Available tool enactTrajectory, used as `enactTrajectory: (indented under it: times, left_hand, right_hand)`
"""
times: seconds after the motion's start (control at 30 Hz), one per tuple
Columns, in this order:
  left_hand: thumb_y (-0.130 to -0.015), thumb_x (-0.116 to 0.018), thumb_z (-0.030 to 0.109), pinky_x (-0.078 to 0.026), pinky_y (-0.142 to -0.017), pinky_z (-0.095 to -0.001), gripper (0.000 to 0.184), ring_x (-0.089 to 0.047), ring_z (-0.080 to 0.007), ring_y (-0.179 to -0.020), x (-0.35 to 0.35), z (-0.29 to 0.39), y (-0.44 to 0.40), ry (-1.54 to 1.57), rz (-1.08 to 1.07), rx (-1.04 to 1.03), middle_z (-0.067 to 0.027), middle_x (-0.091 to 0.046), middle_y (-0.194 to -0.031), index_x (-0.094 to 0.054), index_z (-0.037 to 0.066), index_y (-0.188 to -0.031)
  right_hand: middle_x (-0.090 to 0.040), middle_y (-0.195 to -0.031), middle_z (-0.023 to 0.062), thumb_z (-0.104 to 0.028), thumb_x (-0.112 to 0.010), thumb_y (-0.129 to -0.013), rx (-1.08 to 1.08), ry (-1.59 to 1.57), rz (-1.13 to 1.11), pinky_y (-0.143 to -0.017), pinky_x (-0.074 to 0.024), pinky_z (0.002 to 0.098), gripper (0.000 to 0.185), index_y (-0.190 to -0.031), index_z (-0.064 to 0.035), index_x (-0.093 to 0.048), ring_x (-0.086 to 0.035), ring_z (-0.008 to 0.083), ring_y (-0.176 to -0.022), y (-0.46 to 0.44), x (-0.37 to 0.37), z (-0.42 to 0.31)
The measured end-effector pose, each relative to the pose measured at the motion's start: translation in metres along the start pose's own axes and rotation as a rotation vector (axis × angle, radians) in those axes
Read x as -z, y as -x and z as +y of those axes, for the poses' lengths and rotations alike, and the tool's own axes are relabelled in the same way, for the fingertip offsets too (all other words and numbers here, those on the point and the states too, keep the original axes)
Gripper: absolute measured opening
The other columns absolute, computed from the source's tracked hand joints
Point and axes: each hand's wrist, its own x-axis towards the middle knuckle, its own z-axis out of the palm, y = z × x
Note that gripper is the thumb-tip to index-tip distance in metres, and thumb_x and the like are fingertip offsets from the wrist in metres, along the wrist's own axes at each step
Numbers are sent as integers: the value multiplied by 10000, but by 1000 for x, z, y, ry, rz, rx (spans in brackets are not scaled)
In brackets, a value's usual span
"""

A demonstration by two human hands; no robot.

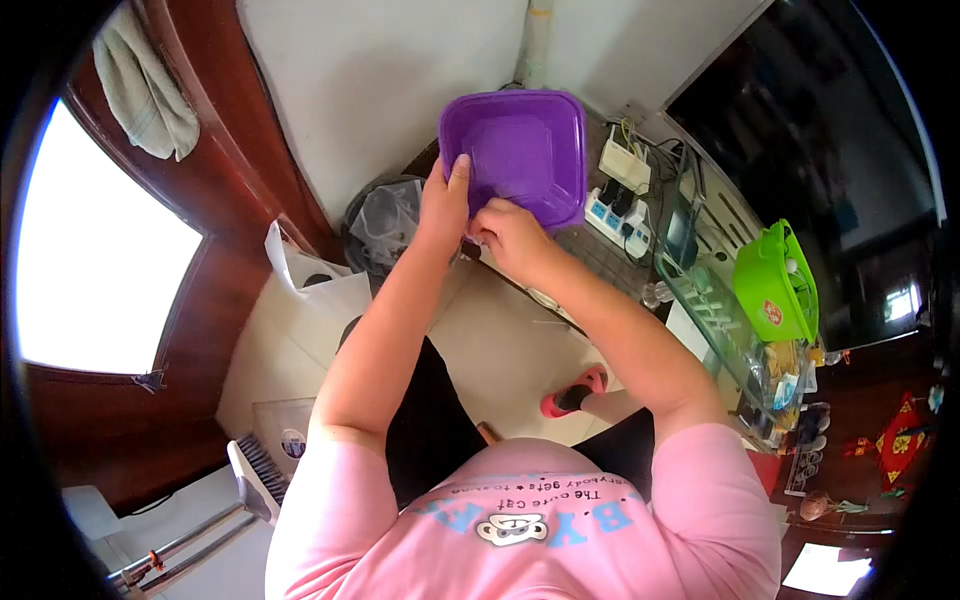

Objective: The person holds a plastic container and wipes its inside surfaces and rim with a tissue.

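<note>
A purple plastic basin (520,150), square with rounded corners, is held out in front of me, tilted so that its inside faces me. My left hand (445,205) grips its left side near the lower corner, thumb over the rim and the other fingers hidden behind. At the lower edge of the basin is my right hand (510,236), its fingers curled and pinched together close to my left wrist. What those fingers hold, if anything, is too small to make out.
Below the basin stands a bin (385,225) with a plastic liner. Power strips (618,218) with cables lie to the right, beside a glass stand (700,300) bearing a green basket (775,285). A large dark screen (830,130) stands behind it. A brush (257,478) is at lower left.
</note>
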Motion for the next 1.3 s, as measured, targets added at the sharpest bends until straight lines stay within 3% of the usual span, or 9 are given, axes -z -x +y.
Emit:
enactTrajectory:
  times: [0.17, 0.3, 0.37, 0.57, 0.9, 1.03, 1.13, 1.23, 1.3]
  left_hand:
    - [-1002, -454, 386, -427, -901, -322, 484, -538, -172, -991, -4, -7, -2, 64, 29, -2, -110, -613, -1106, -509, -34, -1238]
    - [-990, -465, 414, -428, -916, -332, 524, -553, -196, -1016, 4, 2, -3, 18, 62, -27, -129, -611, -1134, -505, -34, -1259]
    - [-988, -466, 418, -427, -925, -338, 533, -560, -214, -1038, 5, 9, -1, -79, 91, -32, -145, -610, -1150, -501, -34, -1269]
    - [-991, -464, 404, -424, -935, -338, 519, -561, -221, -1047, 2, 3, -2, -154, 85, 24, -152, -610, -1165, -493, -27, -1278]
    - [-982, -495, 400, -429, -917, -321, 519, -550, -178, -1016, 4, 18, 6, -108, 38, -104, -115, -614, -1119, -501, -35, -1264]
    - [-974, -503, 418, -427, -902, -318, 525, -547, -176, -984, 11, 22, 2, -44, 139, -102, -110, -619, -1088, -514, -39, -1233]
    - [-974, -501, 423, -430, -892, -319, 518, -547, -180, -975, 15, 14, -3, -6, 179, -165, -114, -621, -1083, -523, -37, -1211]
    - [-979, -490, 416, -433, -884, -322, 503, -550, -188, -975, 9, 6, -2, -17, 227, -210, -122, -623, -1085, -529, -35, -1198]
    - [-983, -482, 411, -435, -881, -324, 494, -552, -192, -974, 7, 5, -3, 3, 260, -217, -126, -625, -1086, -531, -34, -1193]
  right_hand:
    - [-571, -843, 163, 89, -572, -702, 175, 202, -58, -753, -473, 417, 184, -851, -3, -624, -578, 360, -849, 10, 21, 17]
    - [-577, -874, 188, 91, -574, -644, 125, 438, -95, -803, -467, 437, 257, -873, -4, -643, -565, 396, -877, 17, 64, 46]
    - [-586, -854, 175, 75, -566, -663, 92, 558, -112, -762, -484, 407, 238, -867, -17, -648, -578, 368, -855, 8, 98, 54]
    - [-584, -831, 155, 39, -569, -794, 207, 470, 275, -721, -479, 390, 133, -888, -28, -636, -582, 346, -813, -57, 146, 35]
    - [-605, -887, 152, 7, -554, -732, 212, 560, 120, -796, -480, 400, 202, -902, -34, -657, -581, 357, -902, -55, 116, 73]
    - [-608, -835, 184, 124, -565, -703, 285, 461, 79, -735, -498, 387, 229, -874, -4, -646, -604, 363, -833, -26, 83, 86]
    - [-619, -833, 135, 160, -592, -744, 129, 212, 206, -707, -491, 321, 227, -892, 1, -655, -616, 257, -790, -9, 55, 88]
    - [-650, -867, 148, 70, -636, -766, -70, 13, 328, -724, -506, 372, 137, -860, -23, -673, -636, 317, -814, -6, 23, 67]
    - [-648, -859, 126, 65, -642, -767, -52, -13, 323, -715, -497, 343, 136, -865, -23, -677, -629, 267, -806, -7, 5, 39]
